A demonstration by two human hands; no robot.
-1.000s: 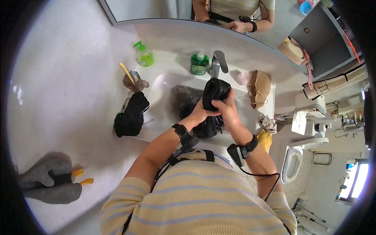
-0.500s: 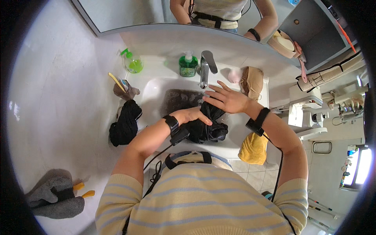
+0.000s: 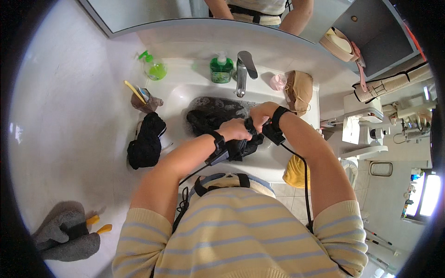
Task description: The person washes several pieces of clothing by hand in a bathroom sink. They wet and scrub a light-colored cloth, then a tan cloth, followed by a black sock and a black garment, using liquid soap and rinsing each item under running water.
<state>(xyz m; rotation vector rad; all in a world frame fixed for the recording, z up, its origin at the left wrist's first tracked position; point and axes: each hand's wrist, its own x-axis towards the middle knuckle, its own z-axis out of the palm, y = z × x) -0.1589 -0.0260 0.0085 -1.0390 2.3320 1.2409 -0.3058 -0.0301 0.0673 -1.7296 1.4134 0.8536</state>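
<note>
A wet black piece of clothing lies partly in dark, sudsy water in the white sink. Bunched cloth runs up between my two hands over the basin. My left hand is closed round one part of it. Close by, my right hand grips another part, its fingers curled and partly hidden. More of the black cloth hangs below my hands toward the sink's front. The garment's exact kind cannot be made out.
Behind the basin stand a faucet and a green soap bottle. A pump bottle, a toothbrush cup and a black cloth bundle sit left. A brown pouch is right, a yellow towel below.
My right hand, spread out over the cloth before, has come down and closed on it. My left hand has moved slightly right. The black cloth now stretches further across the water.
</note>
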